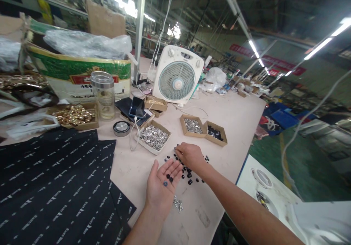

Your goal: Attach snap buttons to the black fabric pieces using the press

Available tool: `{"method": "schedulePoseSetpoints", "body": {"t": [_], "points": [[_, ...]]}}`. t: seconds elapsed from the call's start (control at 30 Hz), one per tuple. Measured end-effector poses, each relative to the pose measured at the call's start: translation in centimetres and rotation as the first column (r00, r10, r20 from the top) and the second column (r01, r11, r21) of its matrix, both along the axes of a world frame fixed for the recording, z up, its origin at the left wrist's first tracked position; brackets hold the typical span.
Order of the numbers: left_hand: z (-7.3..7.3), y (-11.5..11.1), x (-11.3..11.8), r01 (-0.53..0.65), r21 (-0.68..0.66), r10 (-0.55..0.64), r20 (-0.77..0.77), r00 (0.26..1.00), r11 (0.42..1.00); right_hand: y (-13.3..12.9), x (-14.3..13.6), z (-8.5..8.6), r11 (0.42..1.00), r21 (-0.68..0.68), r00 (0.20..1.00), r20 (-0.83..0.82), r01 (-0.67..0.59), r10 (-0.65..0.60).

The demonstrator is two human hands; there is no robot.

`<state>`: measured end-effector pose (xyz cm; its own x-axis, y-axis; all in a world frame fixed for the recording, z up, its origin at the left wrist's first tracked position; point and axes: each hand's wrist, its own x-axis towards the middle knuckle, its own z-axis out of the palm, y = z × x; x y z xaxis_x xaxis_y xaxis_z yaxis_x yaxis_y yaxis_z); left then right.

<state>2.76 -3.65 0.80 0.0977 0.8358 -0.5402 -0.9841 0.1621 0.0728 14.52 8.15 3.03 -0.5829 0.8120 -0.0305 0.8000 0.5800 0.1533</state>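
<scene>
From my head view, my left hand [161, 188] is palm up over the tabletop [233, 119], its fingers spread loosely and only slightly curled. A few small dark buttons [168, 176] lie on the palm and at the base of the fingers. My right hand [189, 155] is just beyond and to the right, knuckles up, its thumb and fingertips brought together above the far-left side of the scattered black buttons [189, 173]; I cannot tell whether a button is pinched between them. That scatter lies left of the tabletop's right edge, partly beneath my right hand and wrist. A little heap of silvery pieces [178, 204] sits nearer me, just beside my left hand.

Beyond my hands, one open box of silvery pieces [154, 138] stands to the left, while a second silvery-filled box [192, 125] touches a box of dark pieces [215, 133], towards the right edge. The white fan [177, 75] stands farther back, well short of the far right corner. Dark printed fabric [63, 190] covers the tabletop's left part.
</scene>
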Motion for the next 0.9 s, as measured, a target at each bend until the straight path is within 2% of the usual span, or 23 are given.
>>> {"method": "schedulePoseSetpoints", "body": {"t": [0.23, 0.43, 0.6, 0.77, 0.9], "points": [[-0.2, -0.1, 0.0, 0.005, 0.023, -0.005, -0.009, 1.000, 1.000, -0.2, -0.2, -0.3, 1.000, 0.017, 0.999, 0.047, -0.023, 0.022], [0.0, -0.1, -0.1, 0.007, 0.023, -0.006, -0.010, 1.000, 1.000, -0.2, 0.1, -0.2, 1.000, 0.019, 1.000, -0.018, 0.002, -0.001], [-0.3, 0.0, 0.0, 0.004, 0.022, -0.003, -0.009, 1.000, 1.000, -0.1, 0.0, 0.0, 0.999, -0.042, 0.998, -0.055, 0.010, -0.013], [-0.2, -0.1, 0.1, 0.006, 0.020, -0.006, -0.007, 1.000, 1.000, -0.5, -0.5, 0.1, 0.992, -0.074, 0.985, -0.150, -0.101, 0.090], [-0.3, 0.0, 0.0, 0.025, 0.027, -0.025, 0.009, 1.000, 0.999, -0.3, -1.0, 0.0, 0.985, -0.067, 0.981, -0.124, -0.159, 0.150]]}}
